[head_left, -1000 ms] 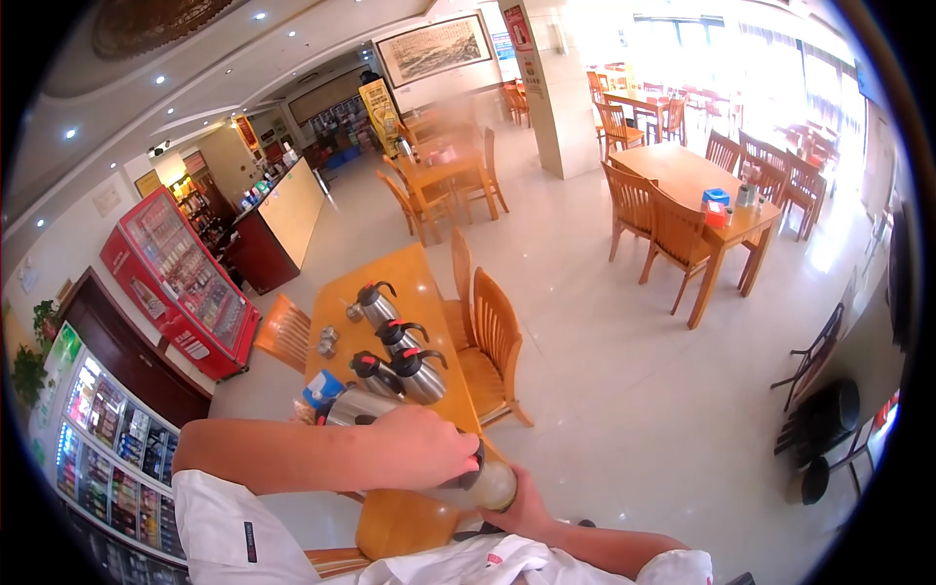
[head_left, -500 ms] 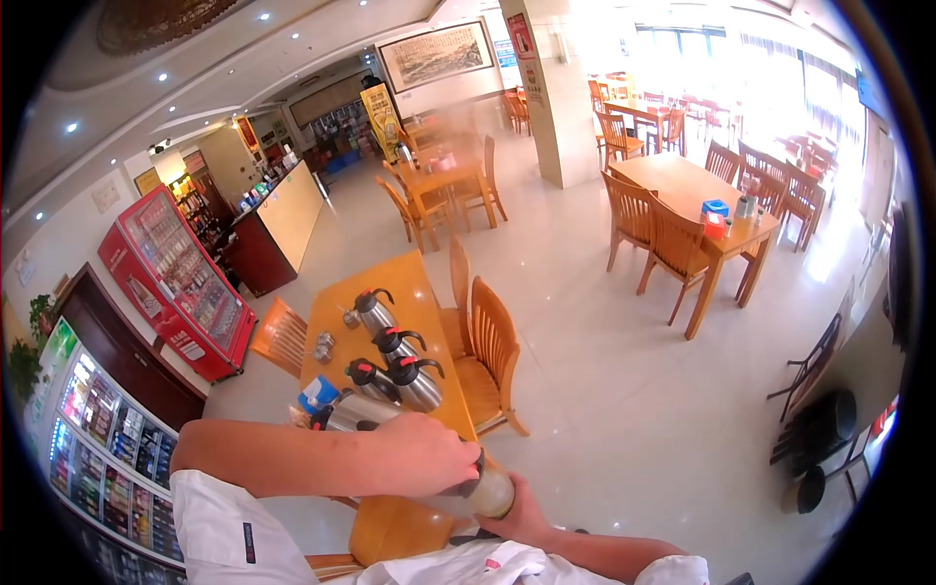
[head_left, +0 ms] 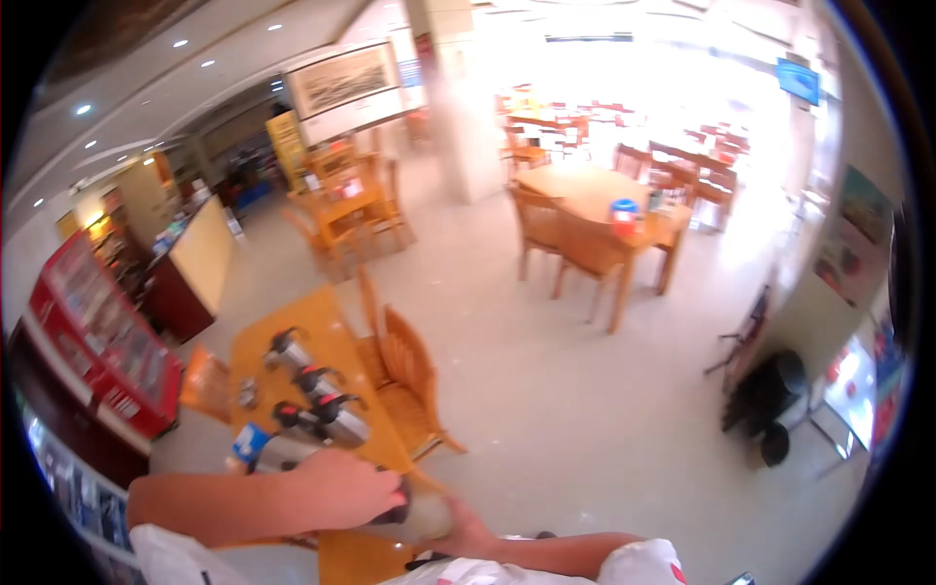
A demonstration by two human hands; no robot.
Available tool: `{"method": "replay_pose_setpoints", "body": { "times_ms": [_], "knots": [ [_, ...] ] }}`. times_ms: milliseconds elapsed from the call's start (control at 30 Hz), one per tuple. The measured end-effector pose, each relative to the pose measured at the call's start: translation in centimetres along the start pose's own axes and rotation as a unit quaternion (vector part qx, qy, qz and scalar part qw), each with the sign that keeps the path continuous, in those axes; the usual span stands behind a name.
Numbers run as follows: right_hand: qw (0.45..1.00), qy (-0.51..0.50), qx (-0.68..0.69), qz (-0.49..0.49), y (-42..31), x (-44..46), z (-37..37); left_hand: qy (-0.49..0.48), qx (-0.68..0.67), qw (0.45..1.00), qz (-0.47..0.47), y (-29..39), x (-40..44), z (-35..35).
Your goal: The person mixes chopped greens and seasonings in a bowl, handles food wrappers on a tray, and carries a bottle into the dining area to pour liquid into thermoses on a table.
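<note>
My left hand (head_left: 346, 490) reaches across from the left and closes over the dark top of a jug (head_left: 426, 517) with a pale, shiny body. Low on that body, my right hand (head_left: 466, 529) has its fingers wrapped around it. The jug is tilted in front of me, near the edge of the wooden table (head_left: 395, 439), and my left hand hides part of it. Beyond my left hand, several steel thermos jugs (head_left: 343, 423) with black handles and lids stand on the table. One more steel jug (head_left: 283, 451) shows partly behind my left forearm.
A blue tissue box (head_left: 250, 442) and small shiny items (head_left: 248, 392) are on the same table. A wooden chair (head_left: 414, 380) stands at its right side. Left is a red drinks fridge (head_left: 102, 331). Another dining table (head_left: 585, 190) with chairs stands farther off, and a black bin (head_left: 775, 390) is right.
My view has turned to the right, so the room and tables appear shifted left. Both hands still hold the jug, which sits slightly lower and farther left in view.
</note>
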State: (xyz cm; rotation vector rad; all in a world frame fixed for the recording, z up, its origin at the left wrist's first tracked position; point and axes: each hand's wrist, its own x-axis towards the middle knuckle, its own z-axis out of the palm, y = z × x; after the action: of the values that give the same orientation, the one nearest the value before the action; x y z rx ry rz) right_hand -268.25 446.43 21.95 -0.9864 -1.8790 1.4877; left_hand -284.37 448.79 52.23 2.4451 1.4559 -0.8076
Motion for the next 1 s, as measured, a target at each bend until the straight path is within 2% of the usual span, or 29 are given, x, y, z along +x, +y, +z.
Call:
{"method": "replay_pose_setpoints", "body": {
  "times_ms": [67,167,267,367,467,667,767,867,1000],
  "knots": [
    [0.999,-0.016,-0.004,0.033,-0.2,0.0,-0.2,-0.014,0.035,0.999,0.027,0.0,0.0,0.0],
    [0.998,-0.02,-0.032,0.056,2.0,0.0,1.2,-0.054,0.019,0.998,-0.033,0.4,0.0,-0.3],
    [0.992,0.061,0.105,-0.044,-1.1,-0.9,0.6,-0.057,-0.022,0.998,-0.019,-0.4,0.1,0.0],
    [0.986,0.049,0.158,-0.008,-2.9,-1.5,0.2,-0.033,-0.077,0.994,-0.075,2.1,-1.7,-2.7],
    [0.987,0.043,0.156,-0.023,-3.7,-1.7,-0.2,-0.073,-0.002,0.997,-0.001,0.1,-0.5,-1.0],
    [0.995,0.038,0.095,0.017,-3.9,-2.1,0.1,-0.091,0.015,0.996,0.009,0.4,-0.9,-0.9],
    [0.994,0.091,0.062,0.01,-1.1,-2.3,2.0,-0.115,-0.006,0.993,-0.021,1.0,-1.3,-1.4],
    [0.997,0.066,0.04,-0.018,0.1,-2.1,1.8,-0.046,-0.055,0.995,-0.064,3.6,-3.3,-3.3],
    [0.995,0.102,0.004,-0.006,0.9,-2.4,2.8,-0.011,-0.075,0.996,-0.048,4.1,-3.9,-3.3]
  ]
}}
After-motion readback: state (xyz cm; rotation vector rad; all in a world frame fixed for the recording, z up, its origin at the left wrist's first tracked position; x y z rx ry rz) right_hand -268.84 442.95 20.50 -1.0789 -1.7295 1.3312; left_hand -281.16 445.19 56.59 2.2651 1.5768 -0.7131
